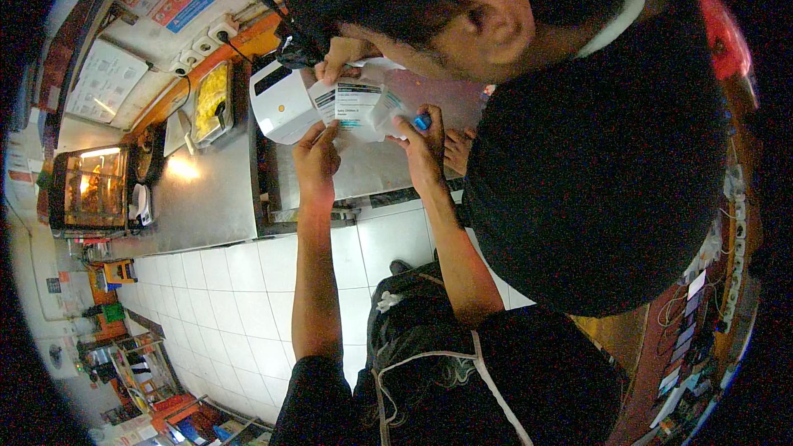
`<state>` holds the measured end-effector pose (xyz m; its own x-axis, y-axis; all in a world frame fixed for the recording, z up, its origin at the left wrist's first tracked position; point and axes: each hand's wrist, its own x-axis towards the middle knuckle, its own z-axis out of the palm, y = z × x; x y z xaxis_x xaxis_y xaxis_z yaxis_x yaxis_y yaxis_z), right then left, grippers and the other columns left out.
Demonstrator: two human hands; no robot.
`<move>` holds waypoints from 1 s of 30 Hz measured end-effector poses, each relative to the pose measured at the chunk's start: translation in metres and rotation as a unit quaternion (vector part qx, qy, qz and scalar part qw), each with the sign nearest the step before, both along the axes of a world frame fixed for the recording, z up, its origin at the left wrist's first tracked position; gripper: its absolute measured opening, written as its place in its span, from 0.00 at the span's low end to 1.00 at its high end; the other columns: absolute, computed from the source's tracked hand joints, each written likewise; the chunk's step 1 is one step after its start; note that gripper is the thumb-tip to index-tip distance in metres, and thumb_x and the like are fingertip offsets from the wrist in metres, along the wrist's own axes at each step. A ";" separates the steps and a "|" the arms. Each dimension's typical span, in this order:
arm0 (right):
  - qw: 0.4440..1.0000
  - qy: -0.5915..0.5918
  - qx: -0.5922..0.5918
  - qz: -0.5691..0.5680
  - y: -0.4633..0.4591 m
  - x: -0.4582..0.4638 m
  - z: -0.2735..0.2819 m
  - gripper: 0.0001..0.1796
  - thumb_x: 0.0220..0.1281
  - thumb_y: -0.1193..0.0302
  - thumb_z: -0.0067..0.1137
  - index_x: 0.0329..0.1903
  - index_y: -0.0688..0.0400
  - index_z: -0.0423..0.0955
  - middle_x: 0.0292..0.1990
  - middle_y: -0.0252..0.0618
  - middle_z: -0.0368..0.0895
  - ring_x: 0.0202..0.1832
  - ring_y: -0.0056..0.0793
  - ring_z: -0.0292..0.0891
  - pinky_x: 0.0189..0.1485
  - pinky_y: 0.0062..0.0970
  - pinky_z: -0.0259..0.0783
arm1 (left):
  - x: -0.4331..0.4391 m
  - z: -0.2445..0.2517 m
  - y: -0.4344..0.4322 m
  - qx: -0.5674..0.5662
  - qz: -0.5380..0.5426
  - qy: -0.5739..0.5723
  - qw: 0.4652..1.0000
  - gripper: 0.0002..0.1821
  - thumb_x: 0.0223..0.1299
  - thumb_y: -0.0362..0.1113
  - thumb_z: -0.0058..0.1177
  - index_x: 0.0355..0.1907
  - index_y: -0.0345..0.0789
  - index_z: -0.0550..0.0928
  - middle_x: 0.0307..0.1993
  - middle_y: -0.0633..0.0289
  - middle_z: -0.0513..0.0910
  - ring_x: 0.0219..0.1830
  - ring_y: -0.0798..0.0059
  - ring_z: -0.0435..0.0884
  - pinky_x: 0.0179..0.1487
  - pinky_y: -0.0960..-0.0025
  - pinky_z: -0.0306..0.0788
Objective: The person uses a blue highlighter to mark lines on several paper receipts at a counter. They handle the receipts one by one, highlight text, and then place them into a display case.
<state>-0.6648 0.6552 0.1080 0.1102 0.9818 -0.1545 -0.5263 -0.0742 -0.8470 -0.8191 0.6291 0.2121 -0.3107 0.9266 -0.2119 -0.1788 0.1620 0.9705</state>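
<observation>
Printed paper slips [358,102] spread in front of a white printer [290,105] above the metal counter. My left hand [317,152] pinches the lower left edge of the slips between thumb and fingers. At their right side, my right hand [424,145] holds a translucent white piece [387,113], whose material I cannot tell, and a small blue object [422,122] sits between its fingers. A co-worker's hand [342,62] touches the top of the slips. The co-worker's other hand [457,150] rests on the counter just right of my right hand.
The co-worker's head [483,18] and dark-clothed shoulder lean in from the right, close to my right arm. Left of the printer, a metal tray of yellow food [212,102] stands on the steel counter [210,198], with a lit glass cabinet [93,189] beyond. White floor tiles [248,297] lie below.
</observation>
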 end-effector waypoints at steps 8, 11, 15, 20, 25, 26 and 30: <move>0.998 -0.044 0.035 -0.005 0.007 -0.002 -0.013 0.22 0.58 0.76 0.65 0.48 0.51 0.61 0.46 0.33 0.64 0.50 0.32 0.72 0.49 0.40 0.79 | -0.003 -0.002 -0.002 0.005 -0.020 -0.041 0.999 0.06 0.65 0.32 0.56 0.42 0.35 0.82 0.16 0.79 0.64 0.12 0.92 0.53 0.16 0.79 0.45; 0.998 -0.039 0.034 -0.041 0.004 -0.006 -0.017 0.22 0.58 0.77 0.65 0.48 0.50 0.62 0.45 0.32 0.64 0.50 0.30 0.71 0.49 0.36 0.77 | -0.001 -0.001 -0.003 0.009 -0.012 -0.061 0.998 0.08 0.65 0.32 0.56 0.44 0.34 0.81 0.15 0.80 0.64 0.12 0.92 0.53 0.16 0.79 0.45; 0.997 -0.052 0.029 -0.044 0.003 -0.008 -0.013 0.22 0.57 0.76 0.65 0.48 0.49 0.63 0.44 0.30 0.65 0.47 0.25 0.69 0.46 0.28 0.72 | 0.001 0.002 -0.004 0.015 -0.009 -0.063 0.998 0.10 0.65 0.32 0.57 0.47 0.34 0.81 0.16 0.80 0.64 0.13 0.93 0.53 0.17 0.80 0.45; 0.996 -0.075 0.038 -0.037 0.002 -0.007 -0.014 0.22 0.57 0.76 0.66 0.47 0.49 0.63 0.43 0.29 0.65 0.45 0.22 0.68 0.44 0.24 0.69 | 0.003 0.006 -0.006 0.013 -0.004 -0.055 0.998 0.10 0.65 0.33 0.57 0.47 0.35 0.81 0.16 0.80 0.64 0.13 0.93 0.52 0.17 0.80 0.45; 0.992 -0.103 0.041 -0.068 0.004 -0.012 -0.018 0.22 0.57 0.74 0.67 0.47 0.50 0.63 0.42 0.28 0.65 0.43 0.20 0.68 0.42 0.23 0.68 | 0.001 0.008 -0.005 0.014 -0.006 -0.031 0.999 0.07 0.66 0.34 0.57 0.43 0.37 0.81 0.17 0.80 0.65 0.13 0.93 0.53 0.16 0.81 0.45; 0.991 -0.101 0.050 -0.072 0.005 -0.013 -0.017 0.22 0.57 0.74 0.67 0.47 0.50 0.63 0.42 0.28 0.65 0.42 0.20 0.67 0.42 0.22 0.68 | 0.000 0.008 -0.005 0.010 -0.001 -0.029 1.000 0.09 0.65 0.34 0.57 0.46 0.35 0.82 0.16 0.80 0.64 0.13 0.93 0.53 0.17 0.80 0.44; 0.992 -0.064 0.070 -0.086 -0.003 -0.014 0.000 0.22 0.56 0.74 0.67 0.47 0.51 0.63 0.41 0.28 0.63 0.41 0.19 0.65 0.43 0.22 0.67 | 0.001 0.007 -0.006 0.016 -0.001 -0.022 1.000 0.11 0.66 0.34 0.57 0.48 0.33 0.82 0.16 0.80 0.64 0.13 0.93 0.53 0.17 0.80 0.44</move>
